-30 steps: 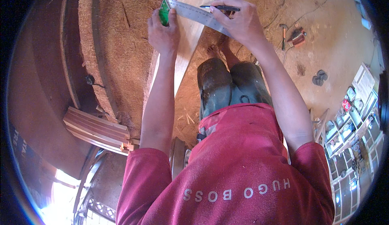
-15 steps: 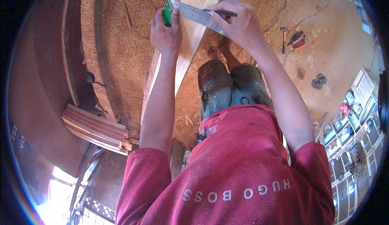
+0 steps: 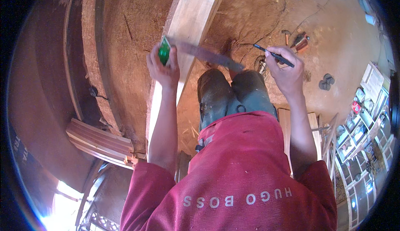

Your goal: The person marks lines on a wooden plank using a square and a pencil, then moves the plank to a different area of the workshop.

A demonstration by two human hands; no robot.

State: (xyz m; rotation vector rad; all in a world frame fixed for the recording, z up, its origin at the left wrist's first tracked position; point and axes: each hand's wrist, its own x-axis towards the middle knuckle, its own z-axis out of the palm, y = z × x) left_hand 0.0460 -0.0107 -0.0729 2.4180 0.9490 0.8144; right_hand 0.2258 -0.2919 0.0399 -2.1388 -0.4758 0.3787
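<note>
My left hand is closed around the green handle of a try square. Its metal blade, smeared by motion, reaches right across the pale wooden plank and past its edge. The plank runs from the top of the view down under my left forearm. My right hand pinches a dark pen or marker, its tip pointing up and left. That hand is off to the right of the plank, above the floor and apart from the square.
A hammer and a red-brown power tool lie on the dusty floor beyond my right hand, with cords nearby. Sandals lie farther right. Stacked wood strips are at the left. A rough-edged board stretches along the left.
My right hand has moved right and down, taking the pen off the square's blade. My left hand has drawn the square down the plank, toward me.
</note>
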